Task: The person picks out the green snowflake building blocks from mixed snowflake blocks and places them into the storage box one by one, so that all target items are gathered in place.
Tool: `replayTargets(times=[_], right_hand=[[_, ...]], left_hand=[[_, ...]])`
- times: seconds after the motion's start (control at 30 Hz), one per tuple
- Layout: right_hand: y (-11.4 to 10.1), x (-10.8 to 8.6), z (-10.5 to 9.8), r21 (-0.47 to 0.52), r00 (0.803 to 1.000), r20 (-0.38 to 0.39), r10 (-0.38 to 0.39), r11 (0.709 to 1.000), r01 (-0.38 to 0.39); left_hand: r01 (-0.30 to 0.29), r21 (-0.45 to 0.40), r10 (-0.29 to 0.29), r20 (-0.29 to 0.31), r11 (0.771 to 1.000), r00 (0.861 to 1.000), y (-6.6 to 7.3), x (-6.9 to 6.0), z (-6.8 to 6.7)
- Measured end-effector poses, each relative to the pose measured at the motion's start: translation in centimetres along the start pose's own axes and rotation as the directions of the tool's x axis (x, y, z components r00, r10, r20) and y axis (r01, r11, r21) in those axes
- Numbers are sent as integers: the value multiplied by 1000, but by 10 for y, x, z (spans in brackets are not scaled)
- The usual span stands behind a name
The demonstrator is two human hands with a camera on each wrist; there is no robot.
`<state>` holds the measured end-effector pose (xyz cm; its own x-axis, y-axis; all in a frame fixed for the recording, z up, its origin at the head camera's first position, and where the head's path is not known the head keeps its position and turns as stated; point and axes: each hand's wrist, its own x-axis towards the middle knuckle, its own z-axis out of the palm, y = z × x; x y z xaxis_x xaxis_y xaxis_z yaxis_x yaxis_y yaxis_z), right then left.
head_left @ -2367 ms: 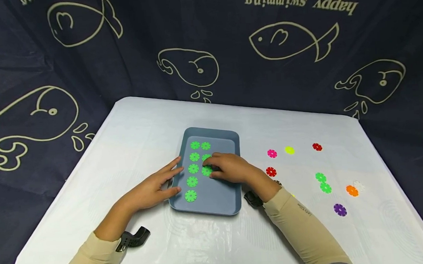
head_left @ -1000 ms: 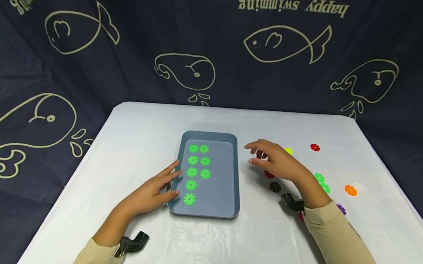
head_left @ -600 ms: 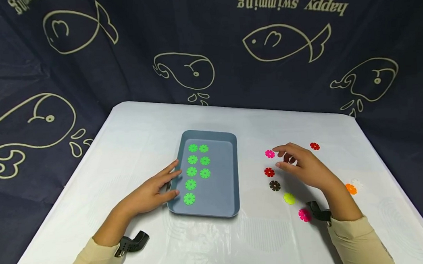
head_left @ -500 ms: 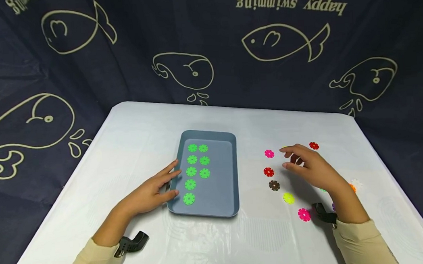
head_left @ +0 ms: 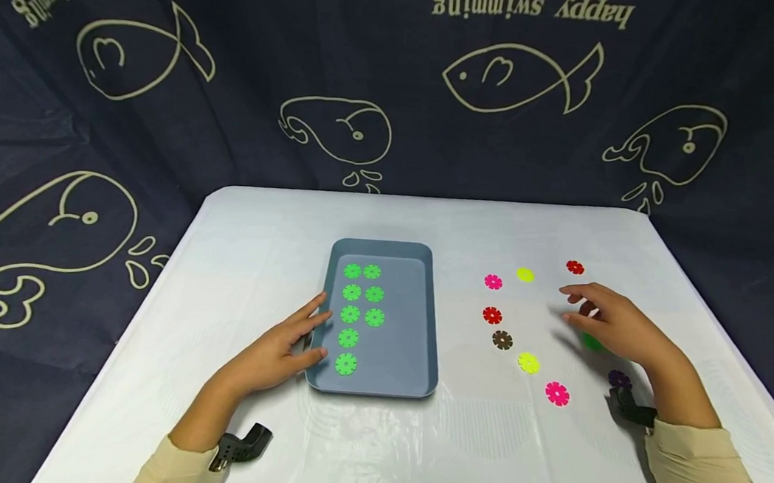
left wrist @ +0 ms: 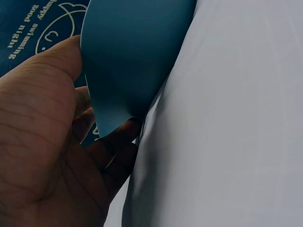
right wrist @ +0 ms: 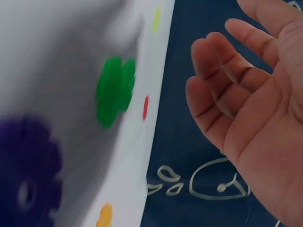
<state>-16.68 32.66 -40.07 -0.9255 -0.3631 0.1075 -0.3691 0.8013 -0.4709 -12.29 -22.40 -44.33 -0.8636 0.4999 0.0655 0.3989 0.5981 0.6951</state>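
My left hand (head_left: 277,355) rests against the left side of a grey-blue tray (head_left: 409,391), fingers spread and their tips on the rim. In the left wrist view, fingers of the left hand (left wrist: 52,137) touch the tray's outer wall (left wrist: 132,56). Several green notched snowflake discs (head_left: 348,338) lie in the tray in two columns, the left one longer. My right hand (head_left: 621,323) hovers above the table at the right, fingers loosely bent, holding nothing. Below it lies a green disc (head_left: 593,341), partly hidden. The right wrist view shows the green (right wrist: 113,92) and purple discs (right wrist: 33,170) blurred.
Between tray and right hand lie pink (head_left: 493,282), yellow (head_left: 525,274), red (head_left: 492,315) and brown discs (head_left: 502,339), with another yellow (head_left: 529,363) and pink disc (head_left: 557,393) nearer. Another red disc (head_left: 575,267) lies farther back. A dark patterned cloth (head_left: 361,43) hangs behind the white table.
My right hand has left the tray's discs and moved right, past the pink and yellow discs, to above the green one. The left hand stays at the tray's edge.
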Motion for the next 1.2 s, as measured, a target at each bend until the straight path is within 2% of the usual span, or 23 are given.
replayTargets(times=[0.27, 0.6, 0.77, 1.2], right_hand=[[21, -9, -3, -12, 987, 57, 149, 989, -149], [38, -10, 4, 1, 965, 139, 222, 975, -224], [40, -11, 5, -1, 963, 148, 225, 974, -227], [43, -11, 11, -42, 978, 128, 165, 986, -161]], left_hand=[[-7, -4, 7, -3, 1000, 1000, 0, -2, 0], [0, -7, 0, 3, 1000, 1000, 0, -1, -1], [0, -17, 0, 5, 1000, 1000, 1, -2, -1], [-8, -7, 8, 2, 1000, 1000, 0, -1, 0]])
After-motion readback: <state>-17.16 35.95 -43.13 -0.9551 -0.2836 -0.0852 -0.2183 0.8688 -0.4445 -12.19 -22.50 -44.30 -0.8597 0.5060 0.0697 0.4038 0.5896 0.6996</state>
